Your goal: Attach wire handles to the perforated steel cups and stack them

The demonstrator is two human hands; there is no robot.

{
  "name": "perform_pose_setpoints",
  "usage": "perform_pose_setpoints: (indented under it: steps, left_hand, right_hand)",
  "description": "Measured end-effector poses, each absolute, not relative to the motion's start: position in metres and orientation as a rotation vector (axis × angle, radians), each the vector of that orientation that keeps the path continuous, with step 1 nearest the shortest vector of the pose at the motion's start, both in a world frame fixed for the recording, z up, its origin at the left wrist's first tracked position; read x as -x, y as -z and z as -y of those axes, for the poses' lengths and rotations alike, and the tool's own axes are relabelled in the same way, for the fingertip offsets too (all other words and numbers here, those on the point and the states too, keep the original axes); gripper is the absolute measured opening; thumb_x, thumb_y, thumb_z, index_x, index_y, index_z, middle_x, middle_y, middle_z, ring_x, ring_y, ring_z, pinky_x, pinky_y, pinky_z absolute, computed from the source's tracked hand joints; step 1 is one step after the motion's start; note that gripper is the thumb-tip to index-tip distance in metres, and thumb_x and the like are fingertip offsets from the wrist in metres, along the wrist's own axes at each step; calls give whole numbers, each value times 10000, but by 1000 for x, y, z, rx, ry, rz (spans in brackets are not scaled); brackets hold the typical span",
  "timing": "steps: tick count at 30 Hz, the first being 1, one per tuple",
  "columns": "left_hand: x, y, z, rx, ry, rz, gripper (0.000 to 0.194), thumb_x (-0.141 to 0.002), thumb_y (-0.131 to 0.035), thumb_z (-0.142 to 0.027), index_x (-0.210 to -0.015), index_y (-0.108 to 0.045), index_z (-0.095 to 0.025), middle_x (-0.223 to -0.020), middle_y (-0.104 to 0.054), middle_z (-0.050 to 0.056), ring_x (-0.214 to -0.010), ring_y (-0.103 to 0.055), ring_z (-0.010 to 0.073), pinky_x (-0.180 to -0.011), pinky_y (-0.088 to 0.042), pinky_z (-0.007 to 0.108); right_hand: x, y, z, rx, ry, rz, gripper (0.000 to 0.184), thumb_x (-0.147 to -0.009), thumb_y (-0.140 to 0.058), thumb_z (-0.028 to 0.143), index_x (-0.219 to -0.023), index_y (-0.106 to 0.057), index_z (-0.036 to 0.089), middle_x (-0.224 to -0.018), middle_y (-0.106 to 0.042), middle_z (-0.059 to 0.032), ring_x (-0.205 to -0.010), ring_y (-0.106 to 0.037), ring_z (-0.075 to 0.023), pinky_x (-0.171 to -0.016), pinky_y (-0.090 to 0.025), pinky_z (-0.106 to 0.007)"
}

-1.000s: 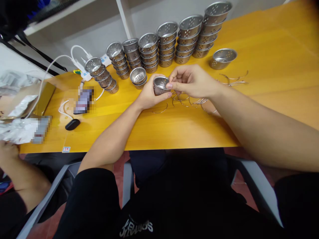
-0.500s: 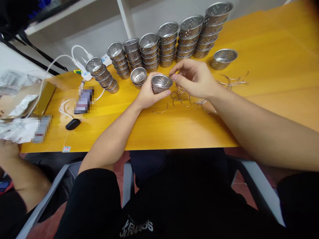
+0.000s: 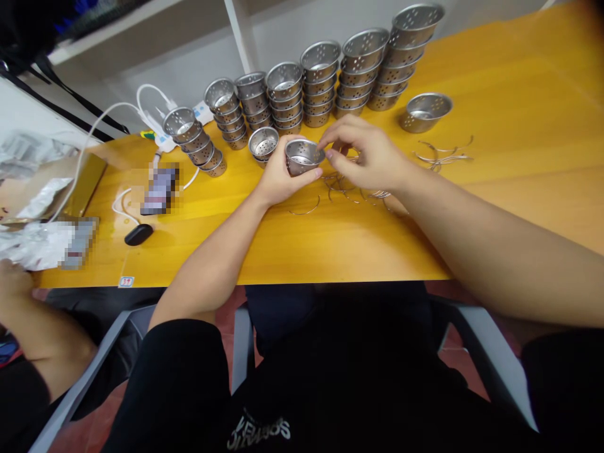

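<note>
**Yellow table, one little metal cup in hand**

Yellow wooden table [image 3: 495, 94] fills most of the view, with a pale wall and a white shelf post behind it. You've got a small perforated metal cup [image 3: 303, 155] held just above the tabletop, near the middle of the table, mouth tilted up toward you. Your left hand [image 3: 278, 177] is wrapped around its near side, thumb curled under the lower rim, so those fingers are closed on it. Your right hand [image 3: 365, 154] comes in from the other side with its fingertips at the cup's right rim; the fingers are bent and pinched together there, but whether they're gripping anything thin is too small to make out.

Just under and past your right hand lies a loose tangle of thin wire rings [image 3: 349, 185], and one curved wire [image 3: 304, 209] lies alone beside your left wrist. More wires [image 3: 441, 154] lie well off to the right, near a single cup [image 3: 423, 111] standing by itself. A short stack of two cups [image 3: 263, 144] stands just left of the held one. Behind all that runs a row of stacked cups [image 3: 325, 82], taller toward the right.

Off to the left there's a white cable [image 3: 141, 104], a small black oval thing [image 3: 138, 234] and some crinkled foil [image 3: 35, 242]. Another person's hand [image 3: 14, 283] shows at the far left edge.
</note>
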State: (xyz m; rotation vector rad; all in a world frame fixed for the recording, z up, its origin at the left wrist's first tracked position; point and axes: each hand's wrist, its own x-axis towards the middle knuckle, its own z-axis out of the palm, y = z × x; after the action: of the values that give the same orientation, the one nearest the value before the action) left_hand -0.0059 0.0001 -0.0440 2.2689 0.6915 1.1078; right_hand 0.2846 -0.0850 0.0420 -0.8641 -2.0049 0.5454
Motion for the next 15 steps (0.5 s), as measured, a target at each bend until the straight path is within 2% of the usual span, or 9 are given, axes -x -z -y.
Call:
perform_pose_setpoints:
  steps: [3,8,15]
  left_hand:
    - [4,40,4,-2250,-1109,-777,949,-1061,-959,-860,-1699,-510,-320,-1629,-716,126,-1562,-791,371,-1446,-615,620]
    - [0,32,13,-2224,-1125,-850,845,-1091,-978,-795,-1649,-560,-317,-1576,-755,107,-1507,-830,344,-1425,-653,599]
    - [1,25,18,-2281,-1087,-842,839,-1103,-977,-731,-1691,-547,-313,-1599,-758,123,-1591,-815,386,-1464,-642,645]
  right_hand:
    - [-283,-43,86,834,-566,2055,318,-1177,-848,660,-1342,-949,407,-1529,-860,-142,-1317,-840,-453,-1233,-752,-722]
    - [-278,-35,85,868,-626,2099,342,-1097,-937,593,-1394,-975,426,-1585,-848,-125,-1501,-784,-520,-1371,-673,-800]
    - [-274,-21,81,823,-657,2110,449,-1046,-965,543,-1466,-989,385,-1638,-805,-135,-1507,-785,-515,-1314,-724,-745]
